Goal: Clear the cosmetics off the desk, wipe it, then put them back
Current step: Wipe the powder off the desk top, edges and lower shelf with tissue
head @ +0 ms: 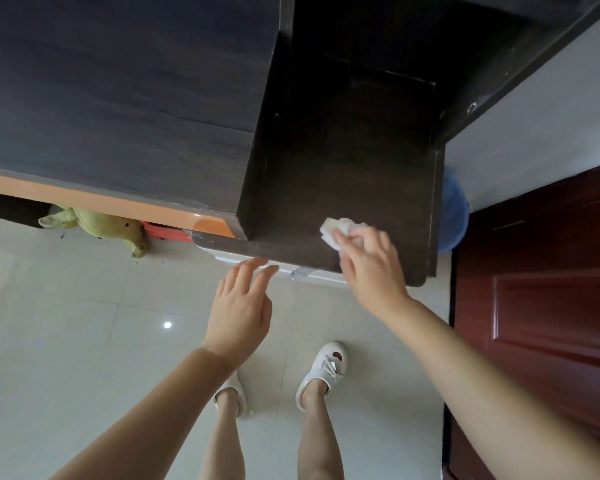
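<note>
The dark wooden desk [343, 161] fills the upper middle of the head view, and no cosmetics show on it. A crumpled white tissue [335, 230] lies pressed on the desk near its front edge, with my right hand [371, 261] shut on it. My left hand [241, 306] hovers just below the desk's front edge, fingers spread and holding nothing.
A tall dark cabinet side [118, 98] stands left of the desk. A blue bin [454, 209] sits right of the desk, beside a red-brown door [541, 289]. A green plush toy [97, 225] lies on the pale tiled floor [66, 323]. My feet [323, 372] stand close to the desk.
</note>
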